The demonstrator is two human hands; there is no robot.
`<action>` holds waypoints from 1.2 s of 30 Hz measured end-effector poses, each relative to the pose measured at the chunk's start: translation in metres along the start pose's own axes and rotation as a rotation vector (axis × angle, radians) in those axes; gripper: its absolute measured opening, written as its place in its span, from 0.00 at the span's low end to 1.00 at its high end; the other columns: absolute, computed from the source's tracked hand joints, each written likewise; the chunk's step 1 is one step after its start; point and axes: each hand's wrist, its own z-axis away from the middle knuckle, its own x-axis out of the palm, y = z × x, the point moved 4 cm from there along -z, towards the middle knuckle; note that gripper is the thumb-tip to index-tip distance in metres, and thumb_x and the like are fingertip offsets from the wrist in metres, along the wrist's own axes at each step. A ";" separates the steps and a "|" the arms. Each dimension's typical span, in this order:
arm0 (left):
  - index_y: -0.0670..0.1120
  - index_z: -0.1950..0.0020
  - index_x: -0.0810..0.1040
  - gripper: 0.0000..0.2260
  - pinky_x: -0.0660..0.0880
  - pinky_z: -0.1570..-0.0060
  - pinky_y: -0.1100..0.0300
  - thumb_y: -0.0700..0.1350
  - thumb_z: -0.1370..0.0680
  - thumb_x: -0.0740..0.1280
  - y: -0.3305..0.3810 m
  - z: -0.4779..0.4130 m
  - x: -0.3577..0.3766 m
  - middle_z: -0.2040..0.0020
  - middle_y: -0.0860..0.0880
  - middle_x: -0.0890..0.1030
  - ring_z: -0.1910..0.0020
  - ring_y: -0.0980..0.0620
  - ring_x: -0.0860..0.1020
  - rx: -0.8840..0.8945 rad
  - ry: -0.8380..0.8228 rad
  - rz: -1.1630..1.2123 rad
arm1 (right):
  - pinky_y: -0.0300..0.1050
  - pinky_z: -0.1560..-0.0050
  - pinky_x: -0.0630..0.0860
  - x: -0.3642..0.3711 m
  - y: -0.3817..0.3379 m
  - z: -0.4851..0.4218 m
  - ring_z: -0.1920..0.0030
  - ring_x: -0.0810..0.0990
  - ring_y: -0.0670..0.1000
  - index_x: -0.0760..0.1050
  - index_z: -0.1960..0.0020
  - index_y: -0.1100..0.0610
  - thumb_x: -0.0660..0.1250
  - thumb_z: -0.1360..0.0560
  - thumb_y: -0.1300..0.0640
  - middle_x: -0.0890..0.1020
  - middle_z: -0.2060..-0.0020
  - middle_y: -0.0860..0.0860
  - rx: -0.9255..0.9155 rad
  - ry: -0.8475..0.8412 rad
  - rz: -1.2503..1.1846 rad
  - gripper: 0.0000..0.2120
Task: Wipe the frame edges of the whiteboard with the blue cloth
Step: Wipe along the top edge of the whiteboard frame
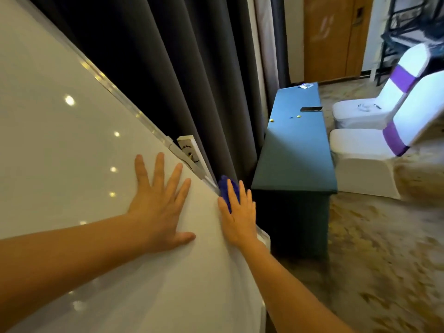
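Left hand is lying flat on the whiteboard, fingers spread, palm open against the face, gripping nothing; it looks to be bracing the panel. Right hand is pressing the cloth against the board's right frame edge, fingers extended over it, so the cloth is pinned between hand and frame rather than bunched in a fist. Only a small blue fold is showing past the fingertips; the rest is hidden under the hand.

Handling, judged from this: the cloth is reading as soft, light and limp, folding to the frame's profile, so flat finger pressure is probably suiting it better than a pinch. The frame is looking stiff, narrow and glossy; the cloth may be sliding easily and could slip off the far side toward the curtain. The board face is smooth and reflective, likely slick under the bracing palm. The best hold seems to be the cloth wrapped over the edge, with fingers behind and thumb in front.

A table is standing near, to the right.
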 end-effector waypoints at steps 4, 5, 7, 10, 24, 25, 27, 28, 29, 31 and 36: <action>0.47 0.23 0.33 0.50 0.35 0.39 0.21 0.79 0.33 0.42 0.029 -0.006 0.002 0.23 0.35 0.33 0.31 0.22 0.29 0.090 0.002 0.014 | 0.56 0.24 0.50 -0.003 0.069 0.012 0.22 0.49 0.54 0.48 0.21 0.42 0.43 0.18 0.39 0.52 0.20 0.48 0.334 -0.186 -0.025 0.26; 0.47 0.23 0.33 0.50 0.35 0.39 0.21 0.78 0.32 0.42 0.040 -0.010 0.004 0.23 0.35 0.33 0.31 0.22 0.29 0.127 0.003 0.011 | 0.54 0.24 0.52 -0.003 0.062 0.011 0.22 0.51 0.53 0.49 0.21 0.43 0.44 0.19 0.39 0.54 0.21 0.47 0.269 -0.172 -0.034 0.27; 0.46 0.23 0.33 0.49 0.34 0.38 0.21 0.78 0.31 0.42 0.056 -0.009 0.008 0.23 0.35 0.33 0.32 0.22 0.28 0.174 -0.012 -0.004 | 0.49 0.25 0.54 0.004 0.015 0.007 0.24 0.54 0.50 0.49 0.22 0.39 0.45 0.22 0.34 0.56 0.22 0.46 0.093 -0.095 -0.155 0.29; 0.45 0.23 0.32 0.50 0.34 0.37 0.23 0.77 0.31 0.43 0.080 -0.015 0.009 0.24 0.32 0.33 0.33 0.23 0.26 0.191 -0.020 0.023 | 0.45 0.29 0.51 0.012 -0.034 0.005 0.24 0.54 0.47 0.43 0.26 0.28 0.46 0.22 0.30 0.54 0.23 0.41 -0.128 -0.019 -0.252 0.26; 0.45 0.23 0.33 0.50 0.31 0.39 0.21 0.78 0.32 0.40 0.097 -0.020 0.029 0.23 0.36 0.34 0.33 0.22 0.27 0.313 0.011 -0.044 | 0.41 0.32 0.51 0.036 0.016 0.022 0.25 0.53 0.44 0.44 0.24 0.32 0.45 0.21 0.32 0.50 0.25 0.34 -0.057 0.002 -0.273 0.27; 0.45 0.23 0.33 0.50 0.31 0.39 0.21 0.78 0.33 0.40 0.098 -0.020 0.029 0.22 0.36 0.35 0.32 0.22 0.27 0.317 0.016 -0.050 | 0.43 0.31 0.51 0.033 0.021 0.027 0.25 0.52 0.44 0.43 0.24 0.33 0.47 0.21 0.32 0.49 0.24 0.33 -0.083 0.011 -0.252 0.28; 0.45 0.23 0.33 0.50 0.32 0.39 0.21 0.78 0.33 0.39 0.099 -0.020 0.028 0.23 0.35 0.34 0.32 0.22 0.28 0.329 0.011 -0.060 | 0.48 0.29 0.59 0.032 0.060 0.035 0.26 0.59 0.48 0.46 0.23 0.37 0.47 0.21 0.34 0.56 0.24 0.41 -0.007 0.012 -0.173 0.28; 0.45 0.23 0.33 0.50 0.32 0.39 0.21 0.78 0.33 0.39 0.102 -0.021 0.027 0.23 0.35 0.34 0.32 0.21 0.28 0.339 0.008 -0.063 | 0.50 0.30 0.63 0.028 0.086 0.041 0.28 0.63 0.50 0.50 0.23 0.38 0.48 0.21 0.35 0.60 0.25 0.45 0.121 0.014 -0.164 0.28; 0.45 0.23 0.33 0.50 0.32 0.39 0.21 0.78 0.32 0.39 0.104 -0.022 0.025 0.23 0.35 0.33 0.32 0.21 0.29 0.349 0.007 -0.066 | 0.50 0.32 0.67 0.025 0.112 0.045 0.30 0.66 0.52 0.53 0.24 0.41 0.49 0.21 0.36 0.64 0.27 0.48 0.266 0.011 -0.187 0.27; 0.45 0.23 0.33 0.50 0.32 0.39 0.21 0.78 0.32 0.39 0.108 -0.024 0.021 0.23 0.35 0.33 0.32 0.21 0.29 0.361 0.004 -0.071 | 0.48 0.37 0.68 0.022 0.137 0.049 0.32 0.68 0.53 0.57 0.24 0.43 0.50 0.20 0.37 0.66 0.29 0.49 0.428 0.007 -0.241 0.26; 0.45 0.23 0.32 0.49 0.33 0.37 0.22 0.77 0.31 0.41 0.114 -0.024 0.019 0.23 0.36 0.33 0.32 0.23 0.28 0.391 -0.020 -0.073 | 0.49 0.36 0.66 0.029 0.074 0.040 0.29 0.64 0.50 0.47 0.26 0.31 0.46 0.23 0.30 0.58 0.27 0.42 0.102 0.063 -0.231 0.27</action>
